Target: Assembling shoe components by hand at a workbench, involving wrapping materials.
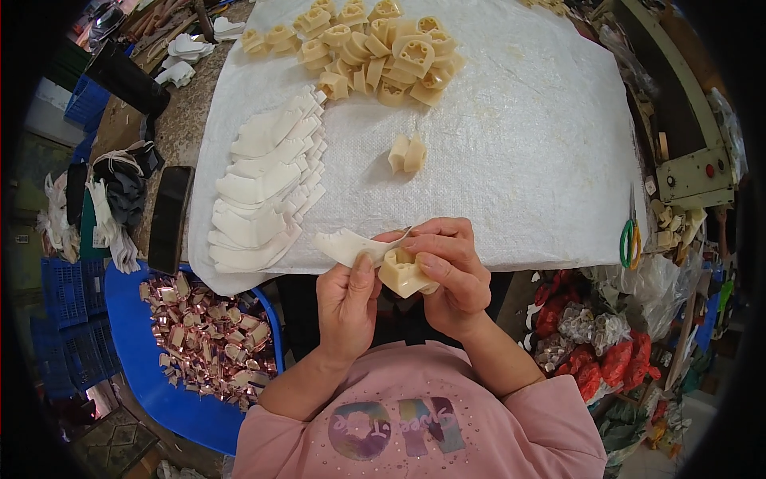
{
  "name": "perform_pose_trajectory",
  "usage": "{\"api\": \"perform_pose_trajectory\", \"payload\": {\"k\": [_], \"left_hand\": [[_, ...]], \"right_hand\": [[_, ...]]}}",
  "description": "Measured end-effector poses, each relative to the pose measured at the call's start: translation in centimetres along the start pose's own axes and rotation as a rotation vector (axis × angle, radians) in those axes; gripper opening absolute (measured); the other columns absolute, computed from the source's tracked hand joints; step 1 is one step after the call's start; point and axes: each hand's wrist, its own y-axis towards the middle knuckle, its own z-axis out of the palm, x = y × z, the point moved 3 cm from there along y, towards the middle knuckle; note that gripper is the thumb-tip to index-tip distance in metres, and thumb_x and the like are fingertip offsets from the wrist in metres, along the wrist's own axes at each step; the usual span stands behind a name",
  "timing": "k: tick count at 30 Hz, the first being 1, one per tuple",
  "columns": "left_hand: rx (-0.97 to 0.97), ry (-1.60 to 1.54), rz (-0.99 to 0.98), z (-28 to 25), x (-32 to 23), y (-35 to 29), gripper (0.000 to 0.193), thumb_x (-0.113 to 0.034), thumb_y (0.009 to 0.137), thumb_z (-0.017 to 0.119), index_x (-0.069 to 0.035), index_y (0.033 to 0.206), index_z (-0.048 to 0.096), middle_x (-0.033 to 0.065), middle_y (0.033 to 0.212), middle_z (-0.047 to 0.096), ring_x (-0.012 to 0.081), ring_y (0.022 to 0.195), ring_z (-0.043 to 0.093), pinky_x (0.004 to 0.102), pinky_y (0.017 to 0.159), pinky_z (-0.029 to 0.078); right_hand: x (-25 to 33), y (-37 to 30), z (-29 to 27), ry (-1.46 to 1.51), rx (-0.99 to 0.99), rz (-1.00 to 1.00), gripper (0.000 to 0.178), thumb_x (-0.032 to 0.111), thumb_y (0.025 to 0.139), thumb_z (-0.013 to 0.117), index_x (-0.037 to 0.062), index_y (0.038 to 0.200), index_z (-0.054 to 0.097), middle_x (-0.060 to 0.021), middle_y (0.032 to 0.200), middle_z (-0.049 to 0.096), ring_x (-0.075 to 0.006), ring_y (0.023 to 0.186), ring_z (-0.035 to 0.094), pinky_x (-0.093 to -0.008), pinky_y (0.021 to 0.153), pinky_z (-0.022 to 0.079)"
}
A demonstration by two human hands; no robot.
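Observation:
Just past the table's front edge, my left hand (349, 302) pinches a thin, curved white cover piece (341, 244) between thumb and fingers. My right hand (456, 279) is closed around a cream plastic shoe heel (401, 276), its hollowed face turned up. The white piece runs behind the heel, and its far end meets my right fingertips. On the white woven sheet (511, 144), more white cover pieces (259, 180) lie in overlapping rows to the left. One pair of cream heels (408, 153) stands alone ahead of my hands, and a large heap of heels (383, 52) lies farther back.
A dark phone (171, 219) lies left of the sheet. Below it, a blue tub (152, 375) holds many shiny coppery pieces. Scissors (630, 239) with green and orange handles rest at the sheet's right edge. Red plastic bags (614, 359) crowd the lower right.

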Motion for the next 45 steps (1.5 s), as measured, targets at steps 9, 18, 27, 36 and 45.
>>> {"api": "perform_pose_trajectory", "payload": {"k": [9, 18, 27, 36, 45], "left_hand": [[0.073, 0.318, 0.098, 0.7, -0.8, -0.5, 0.044, -0.021, 0.1, 0.034, 0.017, 0.122, 0.043, 0.0229, 0.123, 0.051, 0.0237, 0.111, 0.054, 0.034, 0.097, 0.042], [0.02, 0.563, 0.261, -0.6, -1.4, 0.1, 0.037, -0.019, 0.098, 0.04, 0.01, 0.114, 0.055, 0.0133, 0.101, 0.066, 0.0083, 0.073, 0.053, 0.021, 0.066, 0.042], [-0.094, 0.845, 0.367, -0.7, -2.8, 0.2, 0.022, -0.01, 0.094, 0.051, 0.008, 0.1, 0.062, 0.0007, 0.072, 0.056, 0.004, 0.062, 0.041, 0.0191, 0.053, 0.031], [0.006, 1.152, 0.633, -0.1, -2.0, 0.3, 0.017, 0.0, 0.088, 0.053, 0.006, 0.103, 0.061, 0.0141, 0.084, 0.06, 0.0207, 0.069, 0.056, 0.0299, 0.062, 0.045], [0.089, 0.6, 0.439, -1.9, -0.8, 1.2, 0.02, -0.009, 0.086, 0.063, -0.001, 0.104, 0.065, 0.0101, 0.081, 0.059, 0.0158, 0.074, 0.054, 0.0264, 0.064, 0.045]], "right_hand": [[-0.1, -0.3, 0.2, -0.076, -0.014, 0.003, 0.054, -0.015, 0.063, 0.061, 0.0083, 0.112, 0.055, -0.0118, 0.103, 0.061, -0.03, 0.088, 0.055, -0.036, 0.074, 0.047], [-0.7, -0.1, 0.3, -0.271, -0.005, -0.051, 0.047, 0.0, 0.06, 0.07, 0.0093, 0.104, 0.057, -0.0055, 0.093, 0.063, -0.0245, 0.077, 0.048, -0.0368, 0.07, 0.035], [1.3, 2.1, 0.1, -0.634, 0.361, 0.066, 0.027, 0.007, 0.059, 0.065, 0.0135, 0.085, 0.06, 0.0013, 0.079, 0.052, -0.0192, 0.078, 0.047, -0.043, 0.074, 0.023], [0.5, 1.5, 0.5, -0.585, 0.472, 0.112, 0.029, 0.004, 0.057, 0.064, 0.0113, 0.085, 0.059, -0.0029, 0.076, 0.044, -0.022, 0.077, 0.044, -0.0426, 0.072, 0.024], [-0.8, 0.9, -0.5, -0.148, 0.38, 0.235, 0.031, -0.002, 0.063, 0.066, 0.0099, 0.091, 0.06, -0.003, 0.079, 0.045, -0.0207, 0.077, 0.044, -0.0377, 0.075, 0.024]]}}
